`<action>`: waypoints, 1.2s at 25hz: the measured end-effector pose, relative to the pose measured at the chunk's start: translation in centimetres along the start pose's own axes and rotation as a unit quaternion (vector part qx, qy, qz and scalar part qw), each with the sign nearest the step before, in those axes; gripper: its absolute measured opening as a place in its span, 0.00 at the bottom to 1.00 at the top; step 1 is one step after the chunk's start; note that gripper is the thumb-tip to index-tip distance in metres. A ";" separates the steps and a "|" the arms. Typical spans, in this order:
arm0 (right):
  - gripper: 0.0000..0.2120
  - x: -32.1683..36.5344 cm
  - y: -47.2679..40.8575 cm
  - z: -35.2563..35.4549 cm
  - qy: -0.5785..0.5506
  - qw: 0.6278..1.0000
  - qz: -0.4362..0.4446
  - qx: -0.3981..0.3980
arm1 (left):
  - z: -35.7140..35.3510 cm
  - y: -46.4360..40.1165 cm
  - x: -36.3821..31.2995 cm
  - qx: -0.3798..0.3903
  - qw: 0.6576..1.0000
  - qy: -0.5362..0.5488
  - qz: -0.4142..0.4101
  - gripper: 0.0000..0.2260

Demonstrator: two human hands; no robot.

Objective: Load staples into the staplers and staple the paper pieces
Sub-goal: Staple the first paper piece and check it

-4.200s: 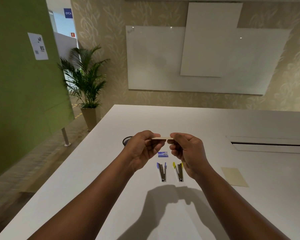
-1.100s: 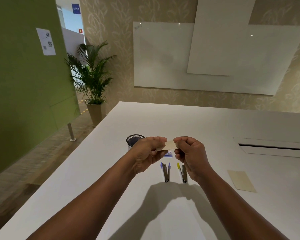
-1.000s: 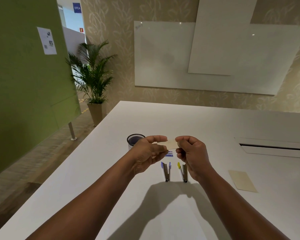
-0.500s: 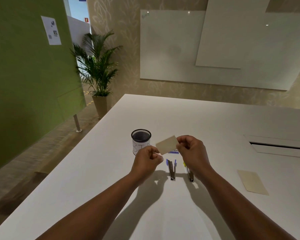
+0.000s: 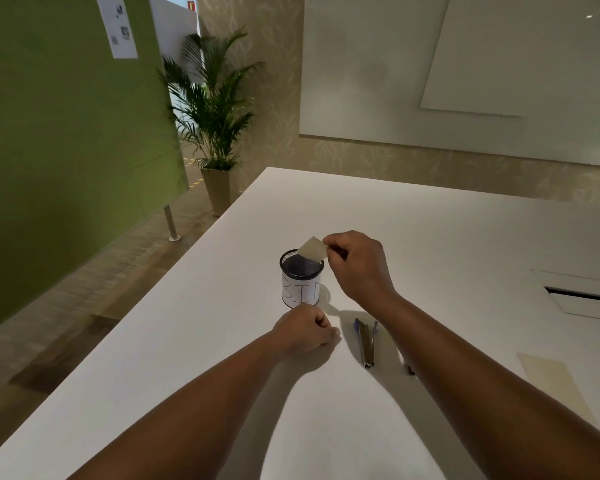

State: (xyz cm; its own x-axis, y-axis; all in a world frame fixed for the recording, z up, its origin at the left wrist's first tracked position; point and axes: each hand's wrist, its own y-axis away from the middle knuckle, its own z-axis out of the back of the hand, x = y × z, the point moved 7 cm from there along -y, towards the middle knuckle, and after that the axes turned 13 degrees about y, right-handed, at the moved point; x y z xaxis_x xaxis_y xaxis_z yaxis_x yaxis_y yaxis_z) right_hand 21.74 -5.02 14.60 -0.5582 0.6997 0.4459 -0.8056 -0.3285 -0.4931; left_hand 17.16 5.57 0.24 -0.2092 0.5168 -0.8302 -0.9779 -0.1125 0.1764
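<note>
While the right hand [image 5: 357,263] pinches a small tan paper piece [image 5: 313,249] in a clamped grip over the rim of a black mesh cup labelled "BIN" [image 5: 302,278], the left hand [image 5: 305,330] rests fisted on the white counter [image 5: 430,244], holding nothing. A blue-handled open stapler [image 5: 366,342] lies near the right forearm.

Left hand [image 5: 305,332] let go and dropped to the desk [image 5: 194,306]; right hand [image 5: 357,261] carried the paper piece [image 5: 313,249] over the bin [image 5: 301,284].
</note>
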 end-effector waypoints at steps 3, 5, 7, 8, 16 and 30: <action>0.11 -0.3 -1.0 -2.6 0.028 0.999 0.017 0.036 | 0.1 -0.7 0.3 -0.009 1.000 -0.013 0.000 0.14; 0.12 -0.6 -1.3 -4.0 0.041 0.997 0.026 0.055 | 0.1 -1.1 0.6 -0.002 1.000 -0.002 -0.001 0.14; 0.12 -0.8 -1.4 -5.3 0.050 0.996 0.035 0.071 | 0.2 -1.4 0.7 0.003 1.000 0.011 -0.002 0.13; 0.11 -1.0 -1.4 -5.8 0.048 0.995 0.038 0.078 | 0.2 -1.5 0.7 0.003 1.000 0.014 -0.002 0.13; 0.11 -3.3 1.0 -5.7 -0.019 1.000 0.014 0.017 | 0.2 -1.5 0.5 0.004 1.000 0.013 -0.005 0.13; 0.14 -10.5 9.5 0.9 -0.007 0.986 -0.168 0.003 | -0.9 0.6 -0.4 -0.035 0.998 -0.047 -0.003 0.07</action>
State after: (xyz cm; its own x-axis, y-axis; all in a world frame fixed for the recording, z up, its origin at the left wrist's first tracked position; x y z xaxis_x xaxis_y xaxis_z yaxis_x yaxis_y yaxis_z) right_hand 19.78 -16.01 5.94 -0.2631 0.7609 0.5931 -0.9463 -0.0837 -0.3124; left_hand 16.68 4.56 0.16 -0.2051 0.5943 -0.7776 -0.9774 -0.1665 0.1306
